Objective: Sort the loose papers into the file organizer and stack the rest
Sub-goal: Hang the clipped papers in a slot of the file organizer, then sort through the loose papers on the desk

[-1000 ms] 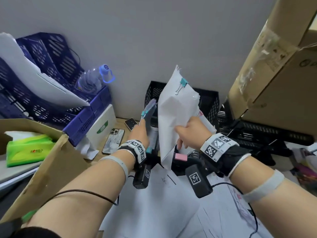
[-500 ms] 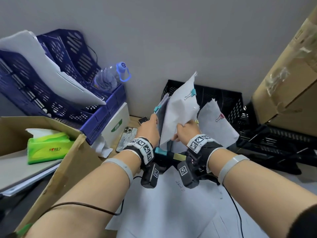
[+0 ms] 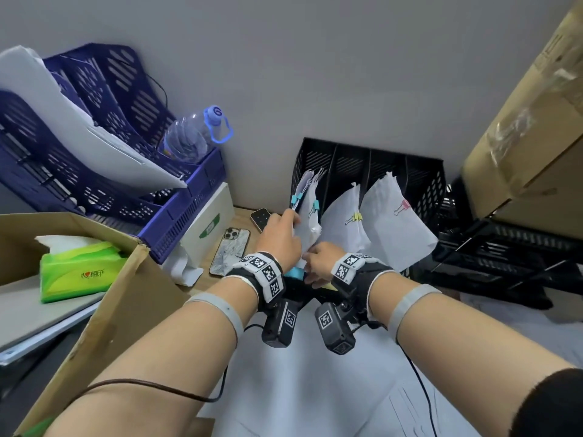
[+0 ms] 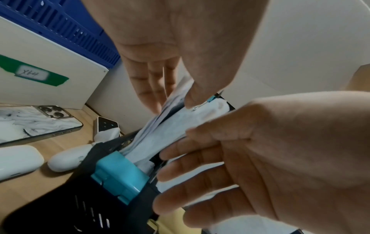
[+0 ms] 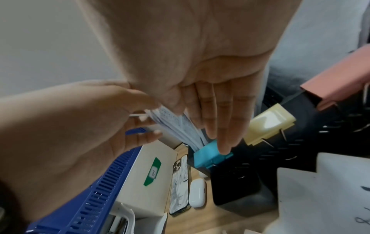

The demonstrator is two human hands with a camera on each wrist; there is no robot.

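A black file organizer (image 3: 381,171) stands against the wall, with a teal tab (image 4: 120,175) on its leftmost slot. That slot holds teal-clipped papers (image 3: 307,212). A yellow-clipped bundle (image 3: 344,225) and a pink-clipped bundle (image 3: 394,228) lean in the slots to its right. My left hand (image 3: 280,234) pinches the standing papers between thumb and fingers (image 4: 150,88). Just right of it, my right hand (image 3: 318,261) grips the teal-clipped bundle (image 4: 186,125) low in the slot, with a fingertip (image 5: 224,145) on the teal tab. Loose sheets (image 3: 299,389) lie on the desk below my wrists.
A blue tray rack (image 3: 94,171) with papers and a water bottle (image 3: 192,137) stands at left. Beside it are a white box (image 3: 208,225), a phone (image 3: 230,250) and an earbud case (image 5: 197,194). A cardboard box (image 3: 104,294) is at near left, another (image 3: 530,137) above black trays (image 3: 504,257) at right.
The teal-clipped bundle, held high before, has come down into the organizer's leftmost slot. Both hands have dropped and drawn together at the slot's mouth.
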